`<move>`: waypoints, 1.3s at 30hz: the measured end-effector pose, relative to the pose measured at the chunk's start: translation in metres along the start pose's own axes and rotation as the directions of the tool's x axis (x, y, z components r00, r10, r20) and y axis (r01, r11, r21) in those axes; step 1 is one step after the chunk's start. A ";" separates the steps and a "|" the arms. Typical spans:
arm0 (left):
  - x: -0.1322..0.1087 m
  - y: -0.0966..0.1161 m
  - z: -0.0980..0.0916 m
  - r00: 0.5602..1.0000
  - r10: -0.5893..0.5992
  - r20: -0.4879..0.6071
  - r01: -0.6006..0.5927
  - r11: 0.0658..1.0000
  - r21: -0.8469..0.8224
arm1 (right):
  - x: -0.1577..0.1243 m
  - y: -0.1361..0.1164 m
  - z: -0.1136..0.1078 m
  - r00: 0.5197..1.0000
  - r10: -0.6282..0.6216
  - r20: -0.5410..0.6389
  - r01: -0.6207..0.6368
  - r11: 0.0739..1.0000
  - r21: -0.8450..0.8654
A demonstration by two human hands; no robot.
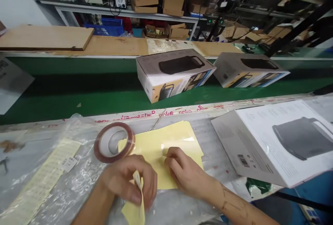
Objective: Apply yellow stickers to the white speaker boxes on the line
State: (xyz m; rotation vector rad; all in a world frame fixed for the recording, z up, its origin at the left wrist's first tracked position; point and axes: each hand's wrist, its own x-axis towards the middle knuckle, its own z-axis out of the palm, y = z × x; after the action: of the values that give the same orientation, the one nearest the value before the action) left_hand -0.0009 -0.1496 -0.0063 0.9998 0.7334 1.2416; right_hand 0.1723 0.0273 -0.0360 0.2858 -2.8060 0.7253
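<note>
Nearest me, the person's left hand (130,180) pinches a folded yellow paper (134,214) between thumb and fingers; the creased piece stands on edge, its long axis running from the fingertips down toward the worker's body, its lower part flaring out leftward. Just right of it, the right hand (183,174) has its fingers curled over the glossy yellow sheets (166,133), though I cannot tell whether they grip anything. Those smooth, flat sheets lie loosely stacked on the greyish tabletop (214,166), long axis crosswise, the right end tipped slightly away. A round roll of brown tape (130,141) with a pale core overlaps their left end. Left of that spreads crinkled clear plastic (88,169), and to the right sits a printed white carton (255,141), its barcoded end facing left. Farther off, two boxy printed cartons, one left (174,70) and one right (247,70), rest on the smooth green belt (65,89); beyond lies a flat wooden board (44,37).
</note>
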 end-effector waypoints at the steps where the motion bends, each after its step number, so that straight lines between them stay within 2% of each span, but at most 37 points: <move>1: -0.003 0.006 0.000 0.993 -0.076 0.095 0.072 0.997 0.040 | 0.002 -0.004 0.003 1.000 -0.004 0.008 0.004 1.000 -0.003; 3: -0.006 0.013 -0.001 0.955 -0.196 0.224 0.167 0.976 0.140 | 0.006 -0.010 0.008 1.000 -0.003 -0.008 0.003 0.999 0.035; 6: 0.000 0.002 -0.004 0.923 -0.319 0.215 0.246 0.919 0.308 | 0.017 -0.012 0.013 0.999 -0.038 -0.035 0.038 0.999 0.009; 8: 0.008 -0.012 -0.006 0.908 -0.367 0.199 0.285 0.893 0.348 | 0.025 -0.010 0.014 0.997 -0.082 0.007 0.082 0.995 -0.049; 11: 0.014 -0.028 -0.009 0.912 -0.370 0.178 0.289 0.886 0.363 | 0.037 -0.003 0.013 0.979 -0.178 0.095 0.189 0.974 -0.122; 14: 0.013 -0.031 -0.012 0.920 -0.350 0.176 0.268 0.890 0.369 | 0.045 0.001 0.014 0.959 -0.249 0.138 0.271 0.948 -0.169; 18: 0.010 -0.028 -0.016 0.914 -0.354 0.195 0.274 0.897 0.346 | 0.051 0.003 0.012 0.946 -0.255 0.200 0.261 0.965 -0.006; 20: 0.010 -0.026 -0.017 0.906 -0.372 0.200 0.294 0.896 0.334 | 0.050 0.003 0.010 0.961 -0.234 0.144 0.229 0.972 0.052; 23: 0.010 -0.025 -0.017 0.905 -0.372 0.208 0.298 0.901 0.315 | 0.044 0.004 0.007 0.980 -0.181 0.079 0.185 0.982 -0.038; 25: 0.010 -0.025 -0.017 0.910 -0.356 0.212 0.291 0.913 0.286 | 0.037 0.004 0.006 0.972 -0.207 0.113 0.221 0.967 -0.129; 28: 0.010 -0.025 -0.016 0.906 -0.389 0.168 0.334 0.900 0.279 | 0.025 0.005 0.003 0.956 -0.272 0.107 0.287 0.945 -0.160; 31: 0.010 -0.024 -0.016 0.889 -0.437 0.140 0.397 0.885 0.245 | 0.015 0.005 -0.004 0.960 -0.276 0.040 0.279 0.955 -0.097; 35: 0.010 -0.024 -0.016 0.878 -0.462 0.122 0.433 0.877 0.210 | 0.018 0.006 -0.008 0.988 -0.135 -0.075 0.141 0.986 0.086; 37: 0.010 -0.023 -0.016 0.879 -0.465 0.110 0.437 0.876 0.205 | 0.026 0.010 -0.004 0.983 -0.161 -0.084 0.172 0.974 0.147; 39: 0.011 -0.022 -0.016 0.882 -0.459 0.107 0.433 0.879 0.198 | 0.036 0.015 0.002 0.969 -0.239 -0.065 0.246 0.959 0.141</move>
State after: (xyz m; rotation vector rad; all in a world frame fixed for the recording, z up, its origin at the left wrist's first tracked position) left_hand -0.0037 -0.1365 -0.0325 0.9781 0.9014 0.7006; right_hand 0.1338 0.0347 -0.0348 0.6187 -2.6127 0.8698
